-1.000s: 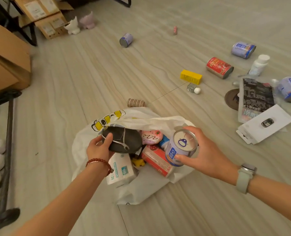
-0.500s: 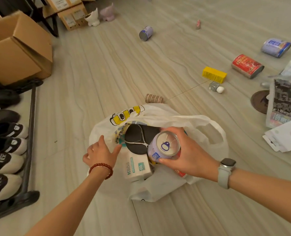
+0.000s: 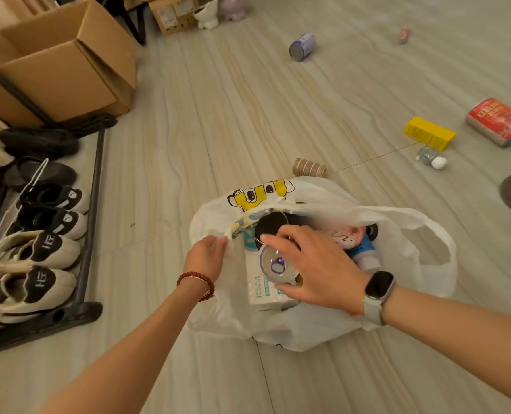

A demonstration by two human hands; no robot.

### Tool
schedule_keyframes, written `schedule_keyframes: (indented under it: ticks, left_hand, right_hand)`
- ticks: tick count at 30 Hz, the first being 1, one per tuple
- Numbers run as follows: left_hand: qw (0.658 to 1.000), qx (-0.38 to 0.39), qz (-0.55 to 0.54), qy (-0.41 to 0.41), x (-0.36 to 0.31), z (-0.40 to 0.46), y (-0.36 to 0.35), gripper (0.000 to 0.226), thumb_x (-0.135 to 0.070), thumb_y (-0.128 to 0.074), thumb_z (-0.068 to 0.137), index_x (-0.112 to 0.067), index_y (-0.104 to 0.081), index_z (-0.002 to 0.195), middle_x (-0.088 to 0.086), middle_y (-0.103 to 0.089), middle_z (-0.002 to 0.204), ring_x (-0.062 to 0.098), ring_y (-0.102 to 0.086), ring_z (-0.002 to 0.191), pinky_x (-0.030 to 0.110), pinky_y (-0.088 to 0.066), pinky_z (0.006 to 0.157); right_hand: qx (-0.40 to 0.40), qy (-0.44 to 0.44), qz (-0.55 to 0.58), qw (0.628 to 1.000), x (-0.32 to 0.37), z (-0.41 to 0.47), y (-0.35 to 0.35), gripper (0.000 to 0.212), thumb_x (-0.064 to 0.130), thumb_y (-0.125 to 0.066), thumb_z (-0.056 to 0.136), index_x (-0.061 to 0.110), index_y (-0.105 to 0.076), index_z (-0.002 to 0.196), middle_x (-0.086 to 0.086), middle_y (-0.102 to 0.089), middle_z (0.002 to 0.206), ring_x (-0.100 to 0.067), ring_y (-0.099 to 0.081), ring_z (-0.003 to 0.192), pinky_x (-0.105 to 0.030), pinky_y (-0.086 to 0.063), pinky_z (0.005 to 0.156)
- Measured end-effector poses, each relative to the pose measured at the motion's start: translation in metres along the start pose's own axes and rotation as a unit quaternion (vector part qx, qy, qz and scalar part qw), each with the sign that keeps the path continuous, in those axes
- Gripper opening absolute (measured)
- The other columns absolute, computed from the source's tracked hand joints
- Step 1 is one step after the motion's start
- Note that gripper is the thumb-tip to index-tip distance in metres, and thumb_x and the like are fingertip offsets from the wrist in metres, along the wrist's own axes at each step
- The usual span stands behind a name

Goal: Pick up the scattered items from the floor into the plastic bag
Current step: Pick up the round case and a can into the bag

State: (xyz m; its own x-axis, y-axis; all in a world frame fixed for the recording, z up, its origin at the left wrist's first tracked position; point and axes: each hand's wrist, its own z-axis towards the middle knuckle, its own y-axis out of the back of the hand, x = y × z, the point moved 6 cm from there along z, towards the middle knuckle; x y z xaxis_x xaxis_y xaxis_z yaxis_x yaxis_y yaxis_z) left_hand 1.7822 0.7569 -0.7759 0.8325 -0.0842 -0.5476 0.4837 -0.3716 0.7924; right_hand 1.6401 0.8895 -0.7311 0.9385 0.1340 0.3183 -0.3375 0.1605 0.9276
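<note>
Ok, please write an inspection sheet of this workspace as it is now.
Surface: pale wood-grain floor.
Job's things: white plastic bag lies open, partly filled; silver-topped can over its mouth.
Clutter: yellow box, red can, blue can, brown spool lie outside the bag.
Hands: left hand pinches the bag rim; right hand grips the silver-topped can.
Cables: nothing seen.
Surroundings: cardboard box, black shoe rack.
</note>
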Motion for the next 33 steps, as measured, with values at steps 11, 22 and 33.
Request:
schedule_keyframes:
  ticks: [11,22,33]
  left_hand:
    - [0.983,-0.151,-0.012,-0.107,-0.016,-0.001,0.077,0.023,-0.018,-0.049,0.092,0.003,-0.057,0.089,0.009,-0.055,0.076,0.024,-0.047,0.072,0.022,-0.023,0.056]
    - [0.987,-0.142,-0.073,-0.035,-0.018,-0.004,0.076,0.023,-0.022,-0.05,0.091,-0.001,-0.06,0.094,0.006,-0.057,0.084,0.021,-0.049,0.08,0.028,-0.034,0.07]
    - [0.972,-0.103,0.136,-0.159,-0.061,-0.018,0.059,0.063,-0.061,-0.036,0.08,-0.025,-0.043,0.131,0.002,-0.043,0.138,0.024,-0.037,0.128,0.045,-0.032,0.102]
  right_hand:
    - [-0.052,0.083,0.046,0.994,0.035,0.034,-0.028,0.066,0.019,-0.076,0.06,0.011,-0.041,0.115,-0.009,-0.037,0.118,-0.027,-0.049,0.103,-0.031,-0.055,0.054]
    - [-0.073,0.144,-0.149,0.976,0.034,0.034,-0.034,0.036,0.005,-0.031,0.086,0.014,-0.062,0.102,-0.001,-0.067,0.098,-0.021,-0.063,0.082,-0.03,-0.05,0.062]
    - [0.048,-0.127,-0.151,0.979,-0.053,0.001,0.007,0.055,0.036,-0.028,0.087,0.016,-0.031,0.139,-0.009,-0.045,0.141,-0.03,-0.046,0.127,-0.048,-0.039,0.103]
